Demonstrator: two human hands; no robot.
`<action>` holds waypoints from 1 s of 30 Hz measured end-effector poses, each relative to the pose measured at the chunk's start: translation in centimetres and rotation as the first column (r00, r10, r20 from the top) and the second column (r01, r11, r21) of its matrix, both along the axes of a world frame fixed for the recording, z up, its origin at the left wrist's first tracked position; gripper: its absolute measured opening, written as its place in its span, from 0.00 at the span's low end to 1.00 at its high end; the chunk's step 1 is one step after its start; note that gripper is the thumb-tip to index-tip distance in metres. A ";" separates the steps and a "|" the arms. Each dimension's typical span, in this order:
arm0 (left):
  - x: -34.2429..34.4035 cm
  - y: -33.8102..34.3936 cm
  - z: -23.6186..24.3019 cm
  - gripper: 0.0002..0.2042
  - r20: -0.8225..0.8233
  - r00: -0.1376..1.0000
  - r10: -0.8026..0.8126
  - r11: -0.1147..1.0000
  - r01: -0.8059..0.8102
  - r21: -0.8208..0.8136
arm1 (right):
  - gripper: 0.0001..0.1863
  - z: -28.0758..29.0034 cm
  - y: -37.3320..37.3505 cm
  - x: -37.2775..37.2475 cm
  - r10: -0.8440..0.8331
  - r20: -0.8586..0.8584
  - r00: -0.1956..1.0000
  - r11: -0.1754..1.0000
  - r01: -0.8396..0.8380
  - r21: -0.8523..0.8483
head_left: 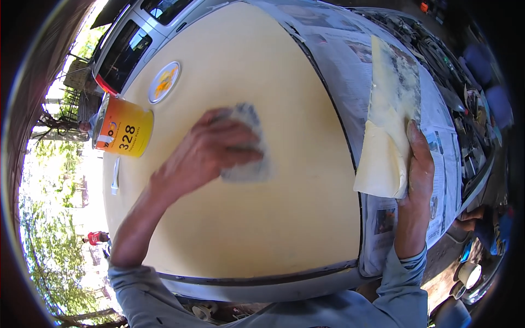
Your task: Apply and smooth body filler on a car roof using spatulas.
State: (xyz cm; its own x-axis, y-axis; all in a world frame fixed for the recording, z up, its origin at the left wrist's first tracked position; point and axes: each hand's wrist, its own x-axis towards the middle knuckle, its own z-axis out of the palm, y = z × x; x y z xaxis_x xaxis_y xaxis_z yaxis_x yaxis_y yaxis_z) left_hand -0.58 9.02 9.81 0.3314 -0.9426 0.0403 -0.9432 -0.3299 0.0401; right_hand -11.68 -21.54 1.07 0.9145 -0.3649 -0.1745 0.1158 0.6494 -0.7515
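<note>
My left hand [208, 147], slightly blurred, grips a greyish pad or cloth [246, 168] against the broad cream surface [284, 224] of a car roof, near its middle. At the right, over newspaper masking, my right hand [416, 158] is wrapped round a long flat board [394, 65] with pale cream paste [377, 158] smeared along it and thick at the lower end. A yellow and orange can [123, 131] stands at the roof's left side. Above it lies a round lid [164, 82] holding orange-yellow paste. A slim white spreader [116, 175] lies below the can.
Newspaper [339, 27] covers the car's right part, beside dark clutter in an open bay [443, 71]. A silver vehicle [131, 44] stands beyond the roof. A person in red [98, 238] is at far left, another person's legs [473, 218] at right, near a white bucket [469, 273].
</note>
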 end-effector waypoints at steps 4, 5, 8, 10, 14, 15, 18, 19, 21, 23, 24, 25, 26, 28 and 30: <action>4.8 -3.4 -1.3 0.23 0.005 1.000 0.006 0.994 -0.005 -0.106 | 0.21 0.5 0.9 0.1 0.032 0.020 0.999 0.999 -0.033 0.012; 5.8 -3.8 -2.2 0.24 -0.025 1.000 -0.015 0.993 0.012 -0.118 | 0.21 0.3 0.7 0.2 0.034 0.025 0.999 0.999 -0.034 0.011; 6.3 -2.4 -2.8 0.23 -0.116 0.993 0.007 0.992 -0.022 -0.128 | 0.21 -0.3 0.1 0.3 0.028 0.006 1.000 1.000 -0.028 -0.005; 5.4 0.1 -2.7 0.23 -0.154 0.987 0.034 0.991 -0.054 -0.124 | 0.23 -0.5 -0.2 0.1 -0.040 -0.038 0.999 0.999 0.039 -0.021; 4.8 2.6 -1.0 0.21 -0.158 0.984 0.080 0.996 -0.086 -0.031 | 0.23 -0.8 -0.5 0.1 -0.034 -0.055 0.998 0.998 0.031 -0.054; 4.9 2.3 -0.6 0.21 -0.158 0.984 0.084 0.995 -0.090 -0.032 | 0.22 -0.6 -0.2 0.1 -0.037 -0.053 0.998 0.999 0.036 -0.036; 7.4 -0.5 -0.3 0.22 -0.072 0.997 0.004 0.992 -0.012 -0.123 | 0.21 -0.5 -0.2 -0.1 -0.018 -0.039 0.999 1.000 0.017 -0.024; 8.4 -1.6 -0.6 0.22 -0.066 0.998 0.003 0.992 -0.011 -0.124 | 0.21 -0.5 -0.2 0.0 0.000 -0.031 1.000 1.000 -0.001 -0.031; 10.1 -3.4 -1.9 0.23 -0.065 0.998 -0.024 0.990 0.014 -0.142 | 0.22 -0.5 -0.2 0.1 -0.035 -0.052 0.998 0.998 0.032 -0.051; 10.8 -3.1 -2.4 0.24 -0.102 0.995 -0.008 0.993 -0.004 -0.121 | 0.23 -0.5 -0.3 0.2 -0.066 -0.074 0.995 0.996 0.061 -0.067; 11.0 -2.0 -3.0 0.25 -0.136 0.991 -0.002 0.989 -0.018 -0.144 | 0.23 -0.5 -0.4 0.2 -0.061 -0.065 0.996 0.997 0.057 -0.060; 11.0 -0.9 -3.3 0.26 -0.170 0.985 -0.001 0.985 -0.028 -0.170 | 0.23 -0.3 -0.5 0.0 -0.059 -0.056 0.997 0.997 0.056 -0.057; 10.7 0.5 -3.5 0.26 -0.172 0.985 0.000 0.984 -0.031 -0.174 | 0.23 -0.3 -0.4 0.0 -0.058 -0.058 0.997 0.997 0.054 -0.061; 9.3 2.4 -2.9 0.24 -0.204 0.979 0.030 0.976 -0.073 -0.206 | 0.21 -0.1 -0.2 0.1 -0.054 -0.029 0.998 0.998 0.053 -0.041; 7.7 3.5 -1.7 0.24 -0.139 0.985 0.105 0.983 -0.125 -0.137 | 0.21 -0.4 0.2 0.2 0.011 -0.003 1.000 1.000 -0.011 -0.027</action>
